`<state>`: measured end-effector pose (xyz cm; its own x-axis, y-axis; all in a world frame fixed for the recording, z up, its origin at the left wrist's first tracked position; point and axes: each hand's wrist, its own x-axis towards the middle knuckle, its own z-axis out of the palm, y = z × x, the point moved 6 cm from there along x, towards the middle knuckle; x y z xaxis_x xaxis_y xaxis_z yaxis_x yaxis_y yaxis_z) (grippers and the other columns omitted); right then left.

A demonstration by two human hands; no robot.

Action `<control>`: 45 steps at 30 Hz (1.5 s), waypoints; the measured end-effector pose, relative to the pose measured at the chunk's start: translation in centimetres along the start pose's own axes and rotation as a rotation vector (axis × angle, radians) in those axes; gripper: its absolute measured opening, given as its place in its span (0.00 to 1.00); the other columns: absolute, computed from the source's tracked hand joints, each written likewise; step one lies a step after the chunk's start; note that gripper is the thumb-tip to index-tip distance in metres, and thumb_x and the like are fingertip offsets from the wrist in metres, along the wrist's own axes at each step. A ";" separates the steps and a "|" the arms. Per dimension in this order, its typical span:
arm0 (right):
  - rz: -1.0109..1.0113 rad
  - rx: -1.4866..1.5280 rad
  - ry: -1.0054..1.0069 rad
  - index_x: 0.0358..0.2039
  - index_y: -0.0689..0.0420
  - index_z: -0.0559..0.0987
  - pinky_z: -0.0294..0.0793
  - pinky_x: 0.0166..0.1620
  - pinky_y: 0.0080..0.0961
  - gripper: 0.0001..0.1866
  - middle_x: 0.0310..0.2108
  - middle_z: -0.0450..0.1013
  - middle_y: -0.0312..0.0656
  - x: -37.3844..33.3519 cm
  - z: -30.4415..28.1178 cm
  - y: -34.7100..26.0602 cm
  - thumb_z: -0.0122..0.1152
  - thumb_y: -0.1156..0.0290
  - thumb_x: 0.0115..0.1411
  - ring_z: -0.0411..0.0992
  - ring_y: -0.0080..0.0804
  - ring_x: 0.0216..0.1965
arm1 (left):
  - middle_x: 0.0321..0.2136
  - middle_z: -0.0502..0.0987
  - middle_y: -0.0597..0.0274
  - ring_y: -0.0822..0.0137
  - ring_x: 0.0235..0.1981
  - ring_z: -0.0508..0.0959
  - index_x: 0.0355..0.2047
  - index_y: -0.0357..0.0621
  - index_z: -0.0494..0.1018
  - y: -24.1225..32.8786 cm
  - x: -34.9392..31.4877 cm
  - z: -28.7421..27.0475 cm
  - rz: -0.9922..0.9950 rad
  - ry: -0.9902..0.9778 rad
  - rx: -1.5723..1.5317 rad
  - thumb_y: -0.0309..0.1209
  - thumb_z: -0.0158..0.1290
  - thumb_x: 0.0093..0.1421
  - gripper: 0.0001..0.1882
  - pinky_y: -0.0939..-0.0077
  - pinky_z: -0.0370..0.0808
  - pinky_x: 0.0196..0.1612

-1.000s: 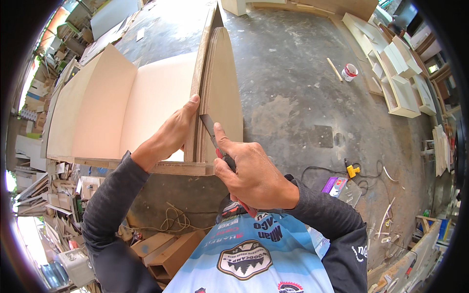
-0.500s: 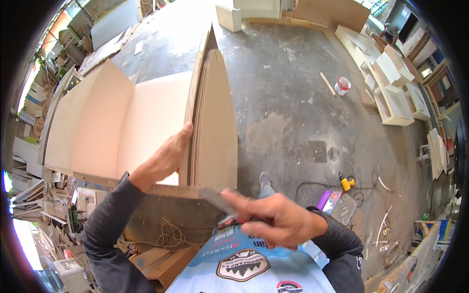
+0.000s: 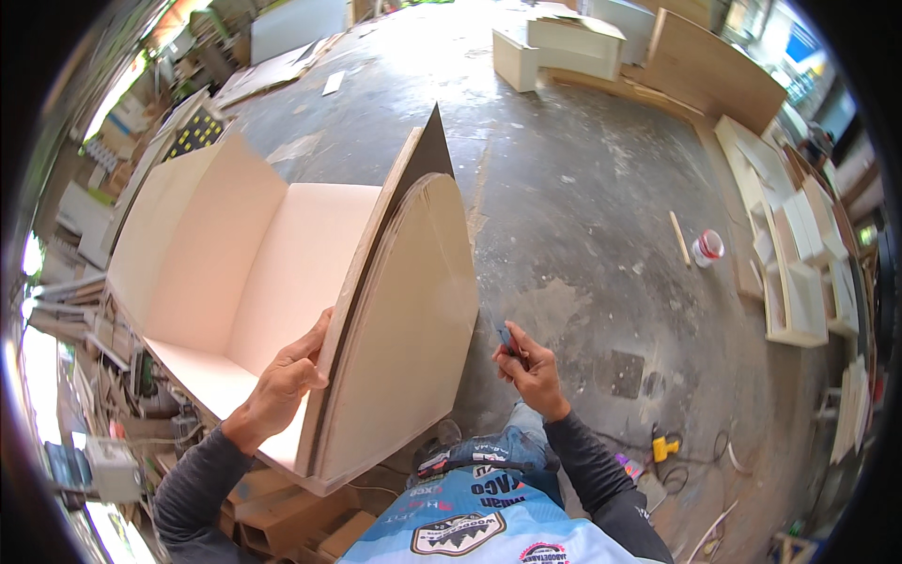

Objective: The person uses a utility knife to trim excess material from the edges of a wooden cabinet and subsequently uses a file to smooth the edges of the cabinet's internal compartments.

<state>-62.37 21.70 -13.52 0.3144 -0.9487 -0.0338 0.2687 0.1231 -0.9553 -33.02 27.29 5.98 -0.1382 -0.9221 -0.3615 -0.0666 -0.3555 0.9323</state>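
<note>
An open wooden cabinet (image 3: 321, 230) with a pale, pinkish interior stands before me on the left. Its near side carries a thick, layered tan side panel (image 3: 406, 324) with a rounded top. My left hand (image 3: 287, 383) grips this side's edge, the thumb lying along it and the other fingers partly hidden. Just right of the panel, my right hand (image 3: 531, 367) is closed round the dark and red handle of a thin-bladed hand tool (image 3: 508, 340). The blade is smeared, so I cannot tell whether it is a knife or a scraper.
A yellow power tool (image 3: 665, 447) with a dark cable lies on the floor at right. Beyond it are a white and red bucket (image 3: 707, 247) and a wooden stick (image 3: 679, 239). White shelf units (image 3: 795, 291) line the right side. Cardboard (image 3: 291, 517) lies below the cabinet.
My right hand has swung the bladed tool from in front of my body to the panel's right side. My left hand sits nearer the edge's close end. The whole view has shifted.
</note>
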 end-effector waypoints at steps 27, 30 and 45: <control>-1.419 -1.065 -0.819 0.52 0.47 0.79 0.74 0.37 0.30 0.22 0.33 0.68 0.34 22.4 6.8 -17.8 0.62 0.67 0.54 0.70 0.28 0.35 | 0.53 0.70 0.53 0.62 0.55 0.69 0.64 0.30 0.65 4.8 11.5 0.2 0.003 0.167 0.274 0.39 0.49 0.57 0.36 0.69 0.63 0.63; -1.469 -1.037 -0.858 0.50 0.46 0.79 0.75 0.36 0.29 0.20 0.32 0.67 0.33 23.0 7.9 -18.5 0.63 0.66 0.54 0.70 0.28 0.34 | 0.55 0.68 0.52 0.59 0.57 0.68 0.65 0.33 0.65 5.8 12.6 0.9 0.037 0.186 0.320 0.49 0.56 0.53 0.43 0.65 0.62 0.63; -1.576 -0.959 -0.920 0.49 0.43 0.79 0.74 0.31 0.27 0.20 0.31 0.64 0.33 25.4 8.5 -17.2 0.64 0.64 0.54 0.69 0.28 0.32 | 0.55 0.69 0.55 0.61 0.57 0.70 0.59 0.31 0.70 6.6 14.1 1.4 0.039 0.264 0.271 0.31 0.66 0.44 0.39 0.67 0.66 0.62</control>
<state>-51.24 -2.03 4.55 0.6876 0.3668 0.6266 0.3440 -0.9246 0.1638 -36.81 12.14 6.99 0.1109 -0.9543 -0.2776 -0.3301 -0.2988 0.8954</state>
